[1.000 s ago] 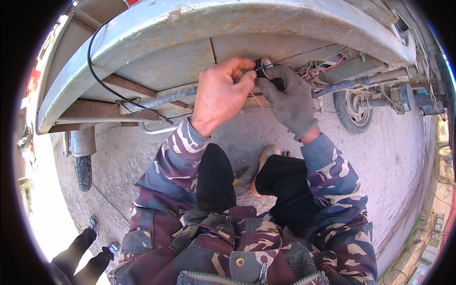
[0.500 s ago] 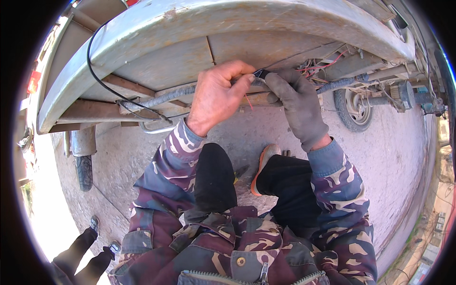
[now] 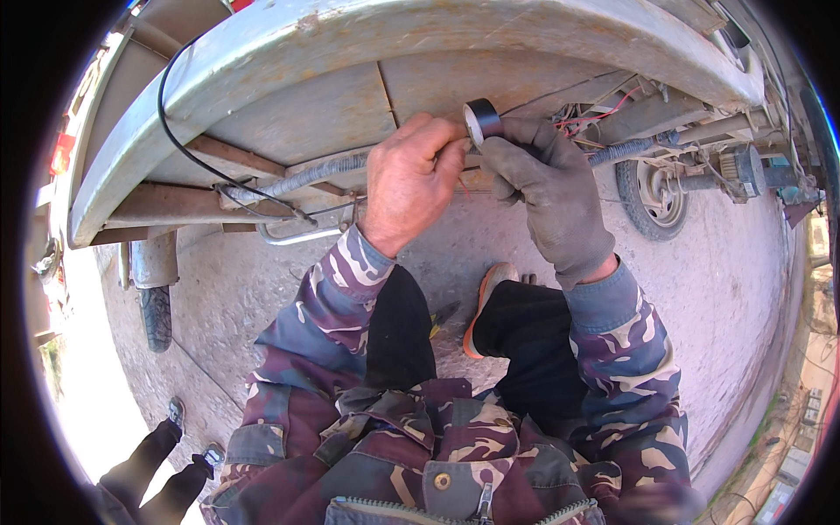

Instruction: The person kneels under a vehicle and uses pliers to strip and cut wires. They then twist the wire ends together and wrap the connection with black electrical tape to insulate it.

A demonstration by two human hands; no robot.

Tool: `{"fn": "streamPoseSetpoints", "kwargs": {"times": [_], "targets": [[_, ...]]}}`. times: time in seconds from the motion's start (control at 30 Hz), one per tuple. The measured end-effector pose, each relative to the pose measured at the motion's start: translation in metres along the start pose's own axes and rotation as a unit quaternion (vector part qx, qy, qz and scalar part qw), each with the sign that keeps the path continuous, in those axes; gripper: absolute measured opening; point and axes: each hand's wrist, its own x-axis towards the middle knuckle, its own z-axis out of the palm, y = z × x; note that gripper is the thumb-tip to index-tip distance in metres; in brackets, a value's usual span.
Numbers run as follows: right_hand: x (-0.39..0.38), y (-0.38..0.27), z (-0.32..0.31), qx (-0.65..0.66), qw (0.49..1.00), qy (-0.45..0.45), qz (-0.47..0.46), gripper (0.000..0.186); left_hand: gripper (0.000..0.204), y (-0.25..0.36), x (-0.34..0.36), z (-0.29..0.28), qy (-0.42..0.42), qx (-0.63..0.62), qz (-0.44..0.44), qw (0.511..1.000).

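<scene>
under a grey vehicle body [image 3: 289, 114], gloved right hand [image 3: 547, 188] grips black tape roll [image 3: 482, 120] (bare left hand [image 3: 411, 179] pinches its end).

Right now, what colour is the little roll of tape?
Black. The roll of tape sits at the fingertips of the gloved right hand, seen best in the head view.

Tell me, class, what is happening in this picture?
A person in a camouflage jacket crouches under a grey vehicle body. The gloved right hand holds a roll of black tape up against a ribbed cable conduit. The bare left hand pinches at the same spot beside the roll. Red wires hang loose to the right.
</scene>
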Motion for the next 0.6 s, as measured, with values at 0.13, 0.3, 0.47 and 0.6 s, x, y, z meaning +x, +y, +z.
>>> {"fn": "streamPoseSetpoints", "kwargs": {"times": [0.13, 0.3, 0.47, 0.6], "targets": [[0.003, 0.008, 0.01, -0.071, 0.992, 0.031, -0.103, 0.031, 0.006, 0.001, -0.002, -0.002, 0.006, -0.008, -0.017, 1.0], [0.016, 0.02, 0.013, -0.125, 0.971, 0.082, -0.186, 0.029, 0.007, 0.003, -0.002, -0.002, 0.013, -0.068, -0.051, 0.996], [0.019, 0.026, 0.016, -0.091, 0.971, 0.115, -0.189, 0.024, 0.011, 0.006, 0.006, -0.006, -0.011, -0.169, -0.143, 0.975], [0.017, 0.021, 0.003, -0.129, 0.978, 0.065, -0.149, 0.025, 0.017, 0.012, 0.012, -0.012, -0.035, -0.229, -0.216, 0.949]]}}
